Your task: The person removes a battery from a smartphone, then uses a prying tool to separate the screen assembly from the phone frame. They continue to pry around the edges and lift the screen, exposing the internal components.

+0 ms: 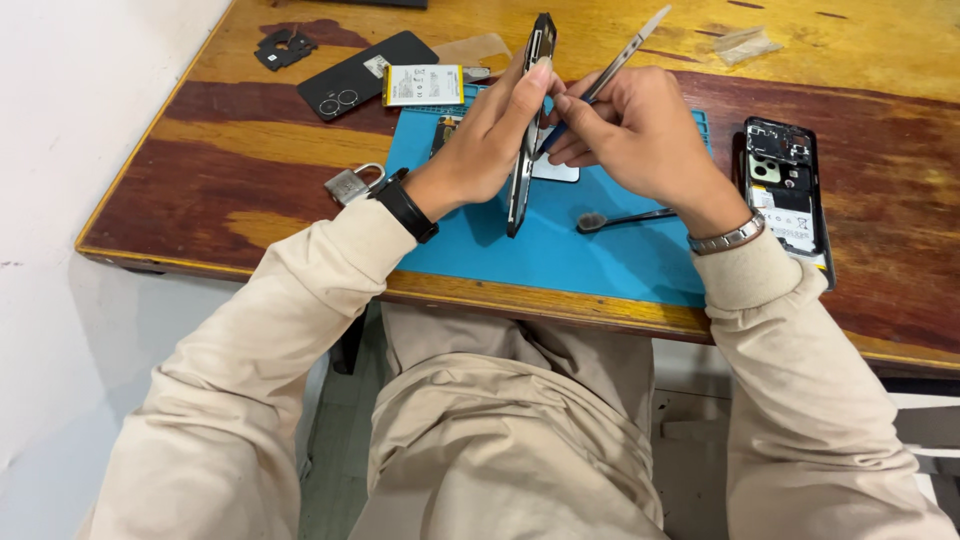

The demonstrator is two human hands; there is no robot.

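Two opened phone bodies: one black-framed, held upright (528, 120), one lying flat at the right (790, 195). One black phone back cover (365, 72), one white battery (422, 85), one steel padlock (350, 184), one black brush (620, 219).

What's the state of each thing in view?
left hand: gripping the phone body
phone body: held on edge, lower end on the blue mat
right hand: holding tweezers
tweezers: tips hidden, aimed at the held phone
second phone: back off, insides exposed, flat on table
black back cover: removed, lying flat
battery: out, loose
padlock: shackle looks closed
brush: lying on the mat
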